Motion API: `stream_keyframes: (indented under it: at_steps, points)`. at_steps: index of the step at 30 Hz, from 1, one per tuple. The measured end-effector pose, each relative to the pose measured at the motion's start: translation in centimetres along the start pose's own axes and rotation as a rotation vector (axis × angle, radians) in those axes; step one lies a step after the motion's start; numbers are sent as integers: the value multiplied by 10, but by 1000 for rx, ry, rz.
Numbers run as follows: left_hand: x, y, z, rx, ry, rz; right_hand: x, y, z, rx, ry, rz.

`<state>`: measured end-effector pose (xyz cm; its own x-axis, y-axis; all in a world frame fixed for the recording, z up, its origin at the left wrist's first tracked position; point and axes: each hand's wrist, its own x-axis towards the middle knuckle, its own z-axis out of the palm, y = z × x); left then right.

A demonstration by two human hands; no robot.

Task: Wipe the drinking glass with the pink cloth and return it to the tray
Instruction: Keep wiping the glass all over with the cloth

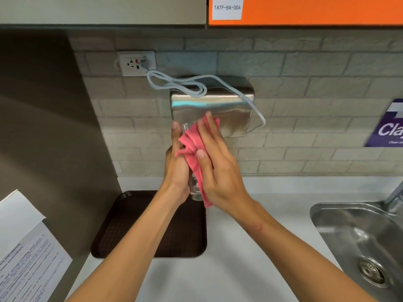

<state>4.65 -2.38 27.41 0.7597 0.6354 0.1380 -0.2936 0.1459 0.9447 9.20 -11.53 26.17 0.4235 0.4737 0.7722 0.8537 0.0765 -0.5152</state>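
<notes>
My left hand (177,164) grips a clear drinking glass (195,188), held upright in the air above the counter; only its rim and base show. My right hand (214,164) presses a pink cloth (192,144) flat against the glass's right side, and the cloth wraps over most of the glass. A dark brown tray (122,227) with nothing on it lies on the white counter below and to the left of my hands.
A steel hand dryer (231,107) hangs on the tiled wall right behind my hands, its cable running to a socket (137,63). A steel sink (357,234) sits at the right. Printed papers (24,253) hang at the left.
</notes>
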Motion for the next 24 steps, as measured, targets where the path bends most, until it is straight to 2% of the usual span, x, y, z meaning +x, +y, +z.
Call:
stream_keyframes:
  at_steps: [4,6,9,13,16,20,22,24]
  points:
    - [-6,-4,3,19,-4,-4,20,3,-5,105,19,140]
    - [-6,1,2,-11,9,2,4,2,-1,68,-14,150]
    - [0,2,-4,-105,18,-19,-25,3,7,-62,-23,26]
    - [-5,-7,0,-93,-1,0,-12,2,10,-235,-34,-136]
    - [-5,-10,2,-54,34,29,3,-10,7,-114,12,-15]
    - [-6,-1,0,29,-10,20,-2,-4,0,27,42,101]
    - [-10,-2,0,-9,7,-7,-13,0,3,-39,38,25]
    - [-10,-9,0,-66,12,-25,-21,4,7,-203,-33,-141]
